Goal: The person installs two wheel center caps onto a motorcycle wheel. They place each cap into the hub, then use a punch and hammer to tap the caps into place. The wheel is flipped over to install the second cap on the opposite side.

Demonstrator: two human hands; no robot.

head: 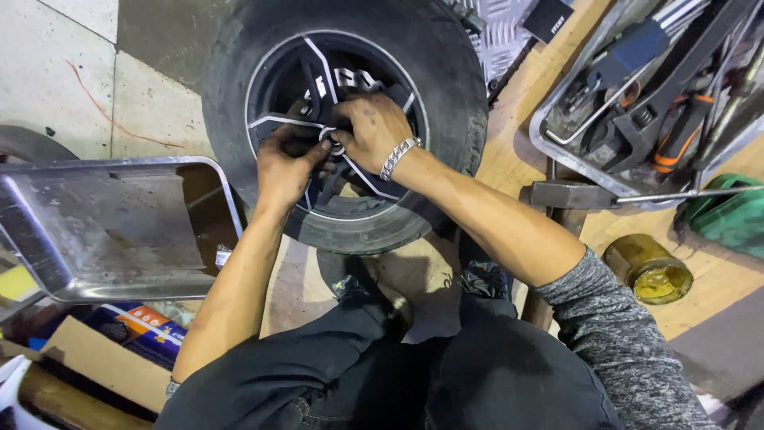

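Two hands: left (285, 167), right (372, 127) gripping wheel (446, 87) hub | concrete floor (56, 72) | tool tray (557, 151) beside

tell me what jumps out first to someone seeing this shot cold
The big black wheel at top centre draws the eye, with the left hand and right hand pressed together at its hub. A shiny metal tray sits at the left. A second tray crammed with tools fills the top right, with a yellow jar below it.
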